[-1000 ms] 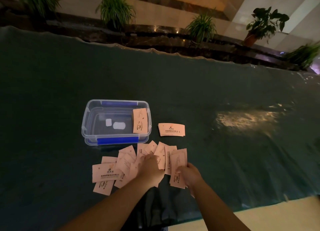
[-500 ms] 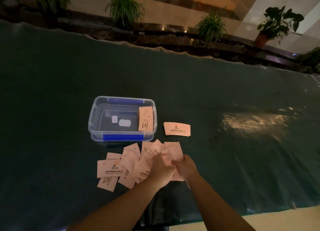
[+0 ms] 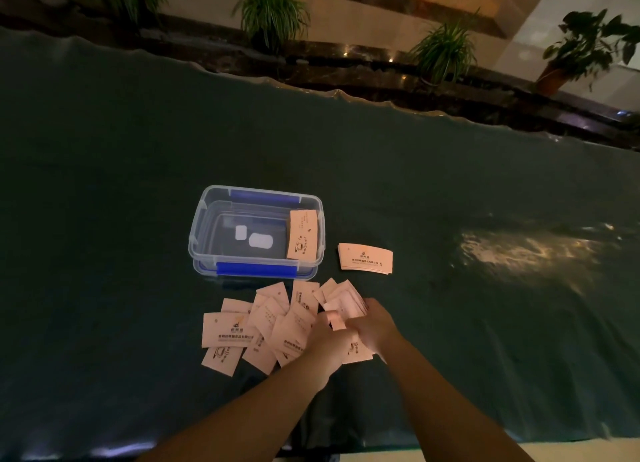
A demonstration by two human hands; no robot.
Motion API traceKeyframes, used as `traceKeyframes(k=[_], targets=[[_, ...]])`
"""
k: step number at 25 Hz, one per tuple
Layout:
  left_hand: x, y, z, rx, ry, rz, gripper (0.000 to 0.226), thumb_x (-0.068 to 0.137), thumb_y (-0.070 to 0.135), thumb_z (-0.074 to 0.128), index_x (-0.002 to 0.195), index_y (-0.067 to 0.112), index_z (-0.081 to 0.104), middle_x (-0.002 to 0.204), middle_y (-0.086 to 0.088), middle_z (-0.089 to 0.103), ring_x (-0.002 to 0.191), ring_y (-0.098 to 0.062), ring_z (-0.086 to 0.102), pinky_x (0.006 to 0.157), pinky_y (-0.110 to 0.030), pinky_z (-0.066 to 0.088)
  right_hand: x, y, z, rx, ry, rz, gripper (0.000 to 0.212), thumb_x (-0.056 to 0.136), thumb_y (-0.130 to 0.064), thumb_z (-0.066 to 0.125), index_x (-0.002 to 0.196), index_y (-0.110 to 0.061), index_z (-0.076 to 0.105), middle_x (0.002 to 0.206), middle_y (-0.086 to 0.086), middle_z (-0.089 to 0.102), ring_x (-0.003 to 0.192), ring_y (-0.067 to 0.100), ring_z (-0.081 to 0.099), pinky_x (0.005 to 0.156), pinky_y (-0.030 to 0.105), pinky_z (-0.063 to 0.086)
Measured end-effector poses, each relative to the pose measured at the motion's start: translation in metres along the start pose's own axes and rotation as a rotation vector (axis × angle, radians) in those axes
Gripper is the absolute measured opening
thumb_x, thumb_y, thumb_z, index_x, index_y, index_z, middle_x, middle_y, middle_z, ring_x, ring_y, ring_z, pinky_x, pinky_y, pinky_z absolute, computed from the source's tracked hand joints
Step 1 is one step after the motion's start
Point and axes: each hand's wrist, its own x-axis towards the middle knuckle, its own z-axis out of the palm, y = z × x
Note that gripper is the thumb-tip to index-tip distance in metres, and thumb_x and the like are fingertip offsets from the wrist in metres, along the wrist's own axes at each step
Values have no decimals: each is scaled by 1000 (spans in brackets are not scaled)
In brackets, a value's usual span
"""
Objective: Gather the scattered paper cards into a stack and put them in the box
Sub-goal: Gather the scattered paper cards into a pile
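Note:
Several pale pink paper cards (image 3: 266, 323) lie scattered and overlapping on the dark green cloth, just in front of a clear plastic box (image 3: 204, 226) with blue clips. One card (image 3: 303, 234) leans inside the box against its right wall. A small neat stack of cards (image 3: 365, 258) lies to the right of the box. My left hand (image 3: 327, 340) rests on the right part of the pile, fingers curled over cards. My right hand (image 3: 375, 325) is pressed against it and grips a bunch of cards (image 3: 346, 304) that fans out above my fingers.
The green cloth (image 3: 104, 219) covers a wide table; its far edge runs along a dark stone ledge with potted plants (image 3: 272, 10). A bright glare patch (image 3: 530, 250) sits on the cloth at right. The near table edge lies under my forearms.
My hands have come together at the right of the pile. The cards at the right end have been pulled in and bunched under my right hand. The camera view has shifted slightly.

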Motion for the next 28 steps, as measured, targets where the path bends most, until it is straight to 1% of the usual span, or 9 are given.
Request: traceKeyframes(k=[2,5,6,11,14,16,21,24,28], targets=[[-6,9,0,46,-62,-20,63,89,13,74,146,11,46,105,6,59,82,-6,61,51,-10,52,0,2,-2,29,-17,50,52,88,-20,74,136,-14,55,100,-1,58,81,11,59,58,24,45],[-14,26,4,318,-22,-78,65,97,23,66,153,20,34,137,-7,55,113,-19,63,89,-27,58,-3,10,-4,83,-30,84,41,87,-20,75,124,-12,61,98,4,63,81,16,62,61,28,47],[-13,27,6,385,-28,-80,65,98,23,65,154,23,32,140,-8,54,115,-20,62,90,-29,57,-5,14,-5,109,-26,86,39,87,-20,76,122,-13,61,99,4,63,83,17,63,62,28,47],[-19,11,-2,280,-186,31,61,96,11,61,152,24,39,140,-4,56,115,-17,63,84,-28,56,-19,28,-9,227,17,71,45,87,-13,74,128,-16,53,107,0,62,90,17,63,65,30,48],[-21,1,-13,273,-181,29,51,96,15,64,144,21,47,136,1,60,105,-7,59,71,-19,48,-26,40,-15,261,53,78,48,91,-10,69,137,-9,54,123,11,65,106,29,65,83,42,55],[-27,-8,-24,257,-199,-36,44,95,23,66,136,22,52,121,6,62,98,-5,56,67,-19,41,-30,47,-19,286,70,89,48,93,-10,68,138,-6,54,128,16,66,112,35,66,93,49,56],[-40,-38,-62,86,-93,-213,11,91,23,68,98,28,60,102,1,65,90,-15,63,66,-27,49,-39,39,-9,283,-12,50,46,95,-12,66,140,-10,54,131,13,65,113,32,64,87,43,50],[-41,-42,-76,-8,11,-206,11,90,18,68,100,20,65,94,-4,68,79,-17,64,67,-29,53,-43,20,9,190,-92,-7,46,93,-12,67,137,-16,54,127,9,65,107,26,64,85,41,50],[-40,-35,-80,10,-32,-152,11,90,16,67,97,25,67,93,-1,69,85,-16,65,77,-32,55,-48,2,31,68,-109,-91,43,86,-15,73,126,-17,58,119,7,64,98,20,65,76,35,53]])
